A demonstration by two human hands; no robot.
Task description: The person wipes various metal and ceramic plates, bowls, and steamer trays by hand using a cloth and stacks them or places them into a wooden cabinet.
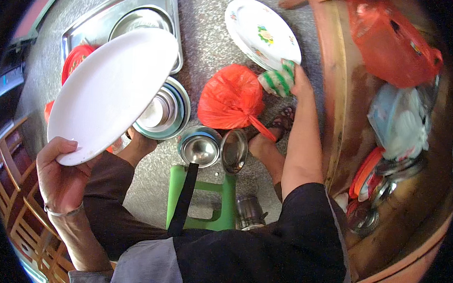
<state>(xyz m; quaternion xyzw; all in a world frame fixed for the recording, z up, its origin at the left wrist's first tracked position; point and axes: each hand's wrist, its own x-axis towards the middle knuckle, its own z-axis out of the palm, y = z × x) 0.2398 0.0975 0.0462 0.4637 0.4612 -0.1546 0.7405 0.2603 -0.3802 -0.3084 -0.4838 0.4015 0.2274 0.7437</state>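
Note:
A white oval plate (pixel 113 93) is gripped at its lower rim by my left hand (pixel 65 175), thumb on the near face, at the left of the view. My right hand (pixel 300 80) holds a green-and-white striped cloth (pixel 277 80) at the lower edge of white oval plates with a floral pattern (pixel 261 32). These plates look stacked. Between my hands, on the floor, lies a tied red plastic bag (pixel 232 97). Nested metal bowls (pixel 184 104) stand partly behind the held plate. Closer to me is a smaller stack of bowls (pixel 200 149), with a metal lid or bowl (pixel 234 151) tilted beside it.
A rectangular metal tray (pixel 179 47) holds a round metal dish (pixel 142 20) at the upper left. A green plastic stool (pixel 229 203) and a metal container (pixel 250 212) are near my lap. On the right, a wooden cabinet (pixel 338 89) holds red bags (pixel 396 46) and metal ware.

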